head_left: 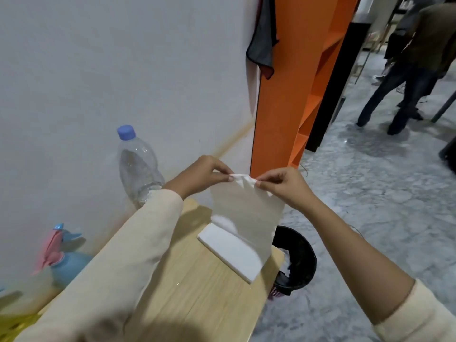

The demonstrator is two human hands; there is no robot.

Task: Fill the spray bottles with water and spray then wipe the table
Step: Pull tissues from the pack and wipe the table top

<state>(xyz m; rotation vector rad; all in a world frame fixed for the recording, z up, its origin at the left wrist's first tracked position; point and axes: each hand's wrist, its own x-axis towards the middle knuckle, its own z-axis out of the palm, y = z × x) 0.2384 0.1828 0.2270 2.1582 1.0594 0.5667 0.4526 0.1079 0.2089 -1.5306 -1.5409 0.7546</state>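
Tissue sheet (246,206) rises from its stack (229,253) at the far end of the table (197,292), my left hand (204,176) and right hand (283,186) each pinching a top corner (thin stuff); pull unevenly and I'd guess it tears.

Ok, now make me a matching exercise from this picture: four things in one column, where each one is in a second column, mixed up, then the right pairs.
Things
1. water bottle
2. spray bottle
3. tissue sheet
4. black bin

Places
A. on the floor, beside the far right corner of the table
B. pinched at its top edge by the left hand and right hand
C. upright by the wall, behind the left forearm
D. at the left edge of the view

Pairs: 1-C, 2-D, 3-B, 4-A
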